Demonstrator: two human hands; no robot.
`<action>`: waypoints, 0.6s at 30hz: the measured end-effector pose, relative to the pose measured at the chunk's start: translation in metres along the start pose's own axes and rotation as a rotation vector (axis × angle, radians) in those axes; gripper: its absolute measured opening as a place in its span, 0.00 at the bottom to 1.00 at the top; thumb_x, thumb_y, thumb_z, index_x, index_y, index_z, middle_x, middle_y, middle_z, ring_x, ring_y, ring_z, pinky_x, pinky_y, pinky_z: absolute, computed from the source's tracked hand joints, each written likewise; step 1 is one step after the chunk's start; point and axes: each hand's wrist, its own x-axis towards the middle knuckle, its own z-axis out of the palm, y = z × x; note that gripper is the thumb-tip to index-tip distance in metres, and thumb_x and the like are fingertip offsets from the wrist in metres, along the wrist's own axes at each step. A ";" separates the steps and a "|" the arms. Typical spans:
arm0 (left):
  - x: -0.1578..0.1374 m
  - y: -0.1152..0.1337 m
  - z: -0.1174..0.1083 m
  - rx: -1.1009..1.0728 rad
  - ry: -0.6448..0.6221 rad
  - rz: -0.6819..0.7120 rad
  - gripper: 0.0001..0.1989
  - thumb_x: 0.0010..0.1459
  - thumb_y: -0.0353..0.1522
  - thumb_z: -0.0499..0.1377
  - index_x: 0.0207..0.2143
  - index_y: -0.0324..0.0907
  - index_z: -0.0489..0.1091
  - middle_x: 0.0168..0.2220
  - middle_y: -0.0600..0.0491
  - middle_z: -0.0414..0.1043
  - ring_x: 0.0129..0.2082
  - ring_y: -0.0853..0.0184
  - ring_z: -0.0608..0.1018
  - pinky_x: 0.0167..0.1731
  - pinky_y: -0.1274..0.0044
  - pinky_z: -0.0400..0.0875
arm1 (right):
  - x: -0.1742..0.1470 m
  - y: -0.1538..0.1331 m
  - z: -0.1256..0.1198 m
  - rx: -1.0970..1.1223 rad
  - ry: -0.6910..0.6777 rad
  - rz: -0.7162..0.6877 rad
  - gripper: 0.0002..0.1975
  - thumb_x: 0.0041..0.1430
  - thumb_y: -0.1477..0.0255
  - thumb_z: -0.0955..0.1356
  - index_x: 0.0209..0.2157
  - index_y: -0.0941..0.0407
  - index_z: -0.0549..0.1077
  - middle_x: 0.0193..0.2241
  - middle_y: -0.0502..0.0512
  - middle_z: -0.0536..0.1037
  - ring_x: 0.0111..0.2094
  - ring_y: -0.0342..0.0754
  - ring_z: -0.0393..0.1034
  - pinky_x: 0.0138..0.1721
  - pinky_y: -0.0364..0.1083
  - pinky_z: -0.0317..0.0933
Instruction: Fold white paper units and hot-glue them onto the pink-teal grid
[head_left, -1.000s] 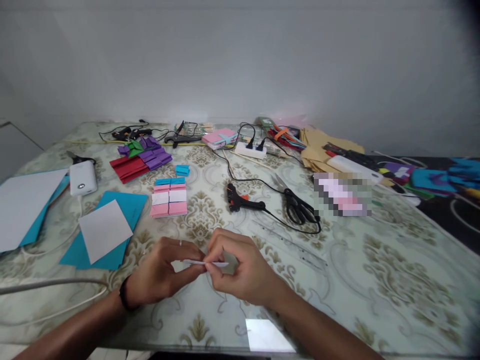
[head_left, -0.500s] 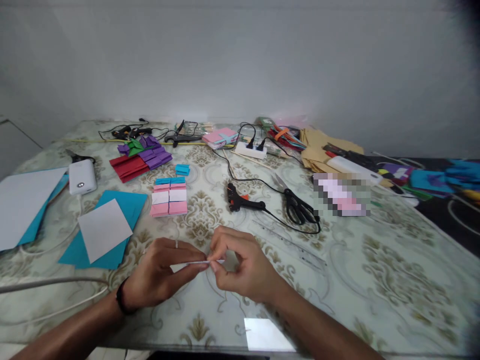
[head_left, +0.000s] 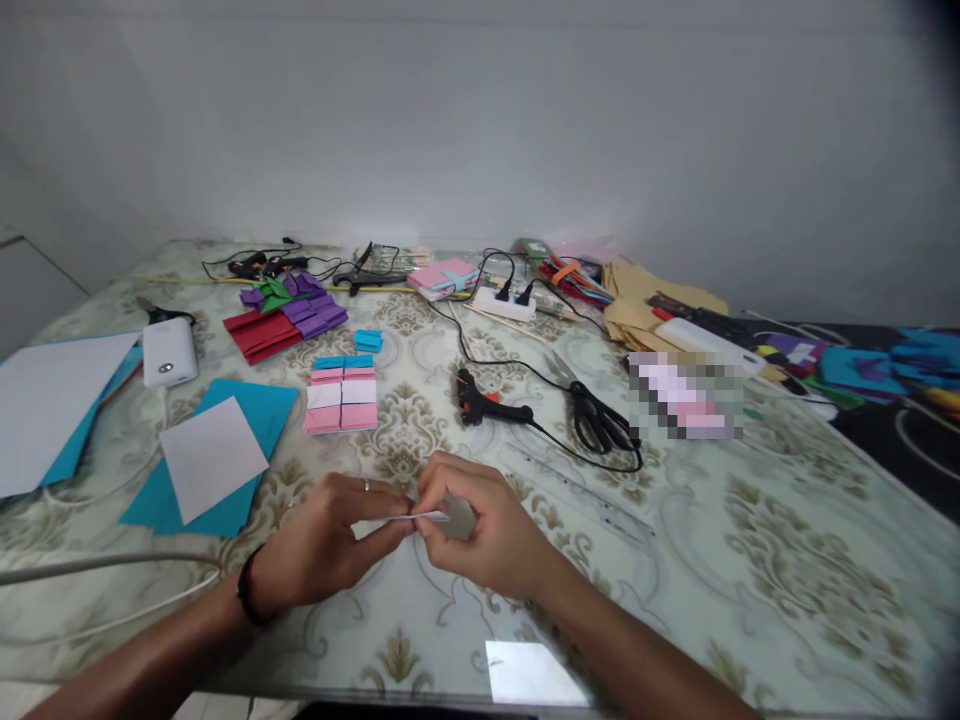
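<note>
Left hand and right hand meet a little below the centre of the frame, fingertips touching or nearly so. Between them is a small piece of white paper, seen almost edge-on. Thumb and fingers of the left are brought together flat on its left part, while the right pinches it between thumb and forefinger, its other fingers curled (how the paper is folded is too small to tell). On the left hand sits a ring, and a dark band circles that wrist.

Just above the hands, left of centre, lie folded pink, white and blue papers in two columns. At centre right rests a black glue gun, with black-handled scissors beside it and a clear ruler lower down. Toward the left of the frame, a white square sheet lies over blue sheets, and a white power bank is near them. Red folded paper and purple folded paper lie together in the upper left.
</note>
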 end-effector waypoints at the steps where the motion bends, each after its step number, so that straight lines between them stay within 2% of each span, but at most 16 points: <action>1: 0.000 -0.001 0.001 0.029 -0.031 0.003 0.14 0.72 0.32 0.58 0.32 0.40 0.77 0.26 0.53 0.78 0.26 0.69 0.77 0.28 0.79 0.67 | 0.000 0.000 0.001 -0.001 -0.009 0.005 0.07 0.54 0.81 0.69 0.29 0.54 0.72 0.28 0.48 0.71 0.29 0.45 0.67 0.32 0.44 0.60; 4: -0.001 -0.003 0.005 0.130 -0.093 0.036 0.18 0.73 0.32 0.55 0.28 0.41 0.74 0.24 0.54 0.74 0.23 0.69 0.72 0.26 0.76 0.62 | 0.000 0.000 0.003 0.005 -0.040 0.018 0.08 0.53 0.81 0.69 0.28 0.54 0.70 0.28 0.48 0.71 0.30 0.45 0.68 0.31 0.44 0.60; 9: -0.003 -0.001 0.006 0.148 -0.049 0.068 0.18 0.73 0.30 0.54 0.27 0.41 0.71 0.23 0.55 0.71 0.22 0.69 0.70 0.25 0.76 0.60 | 0.000 0.000 0.003 0.047 -0.043 0.022 0.07 0.53 0.80 0.69 0.28 0.53 0.71 0.28 0.49 0.72 0.30 0.46 0.68 0.32 0.45 0.61; 14: -0.001 0.005 0.002 -0.003 -0.003 -0.078 0.20 0.74 0.36 0.56 0.27 0.41 0.74 0.21 0.57 0.66 0.21 0.71 0.66 0.24 0.77 0.59 | 0.002 0.003 -0.003 0.070 -0.009 0.044 0.08 0.53 0.79 0.69 0.27 0.53 0.68 0.28 0.48 0.71 0.31 0.46 0.66 0.33 0.45 0.60; 18: 0.001 0.005 0.001 -0.105 0.003 -0.173 0.19 0.73 0.38 0.57 0.32 0.39 0.79 0.23 0.56 0.72 0.22 0.72 0.68 0.24 0.79 0.61 | 0.003 0.002 -0.006 0.056 0.000 0.071 0.08 0.53 0.79 0.69 0.28 0.53 0.67 0.30 0.49 0.71 0.31 0.46 0.66 0.34 0.45 0.59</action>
